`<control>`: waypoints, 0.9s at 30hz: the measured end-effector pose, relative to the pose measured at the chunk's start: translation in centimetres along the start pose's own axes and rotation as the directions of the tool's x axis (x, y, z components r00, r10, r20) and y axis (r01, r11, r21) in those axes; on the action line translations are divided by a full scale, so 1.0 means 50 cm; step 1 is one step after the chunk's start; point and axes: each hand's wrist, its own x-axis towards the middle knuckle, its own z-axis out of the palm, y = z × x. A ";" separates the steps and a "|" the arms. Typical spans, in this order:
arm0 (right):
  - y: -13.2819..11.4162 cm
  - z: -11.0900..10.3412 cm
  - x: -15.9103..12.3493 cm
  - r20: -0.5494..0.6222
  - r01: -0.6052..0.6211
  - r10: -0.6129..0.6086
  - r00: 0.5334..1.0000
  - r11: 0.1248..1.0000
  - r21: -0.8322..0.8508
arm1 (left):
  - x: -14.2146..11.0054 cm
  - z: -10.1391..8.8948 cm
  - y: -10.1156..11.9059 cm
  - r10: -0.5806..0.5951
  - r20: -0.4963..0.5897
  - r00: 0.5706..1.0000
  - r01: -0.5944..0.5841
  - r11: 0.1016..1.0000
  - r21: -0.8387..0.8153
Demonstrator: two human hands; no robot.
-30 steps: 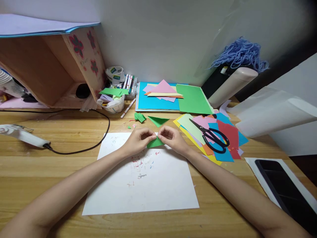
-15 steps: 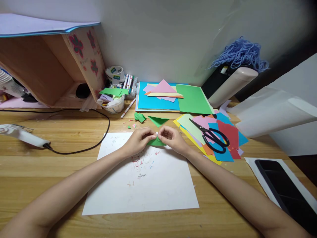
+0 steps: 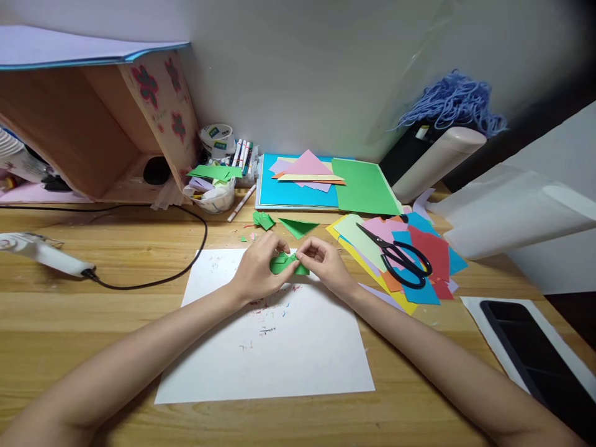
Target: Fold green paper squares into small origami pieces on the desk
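Observation:
Both my hands meet over the far edge of a white sheet (image 3: 279, 347) on the wooden desk. My left hand (image 3: 258, 270) and my right hand (image 3: 326, 264) pinch a small folded green paper piece (image 3: 286, 264) between their fingertips, just above the sheet. The fingers of both hands are curled closed on it. Part of the green piece is hidden under my fingers. Small coloured marks and scraps dot the sheet below my hands.
Two green paper scraps (image 3: 298, 226) lie just beyond my hands. Black scissors (image 3: 395, 254) rest on a pile of coloured paper (image 3: 419, 248) at the right. Coloured card sheets (image 3: 326, 183), a cup of markers (image 3: 218, 186), a glue gun (image 3: 41, 254) with its cord and a dark tablet (image 3: 535, 351) surround the sheet.
The green piece looks more bunched and folded than before. My left hand has shifted slightly right and lower over it; my right hand has barely moved.

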 end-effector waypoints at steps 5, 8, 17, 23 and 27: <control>0.005 0.003 -0.004 0.004 0.009 -0.009 1.000 1.000 0.000 | -0.001 0.001 0.000 -0.010 0.012 1.000 0.010 1.000 0.014; 0.009 0.004 -0.006 0.014 0.009 -0.009 1.000 1.000 0.002 | -0.002 0.001 0.002 0.004 0.009 1.000 -0.004 1.000 0.017; 0.014 0.004 -0.007 0.031 0.001 -0.001 1.000 1.000 -0.014 | -0.004 0.004 0.001 -0.024 0.019 1.000 0.024 1.000 0.007; 0.014 0.002 -0.006 0.011 0.007 -0.007 1.000 0.999 -0.043 | -0.001 -0.002 0.004 -0.044 0.055 0.998 0.046 0.998 -0.037; 0.011 0.002 -0.005 0.014 0.013 -0.012 1.000 0.999 -0.047 | 0.003 -0.006 0.005 -0.060 0.091 0.994 0.067 0.994 -0.080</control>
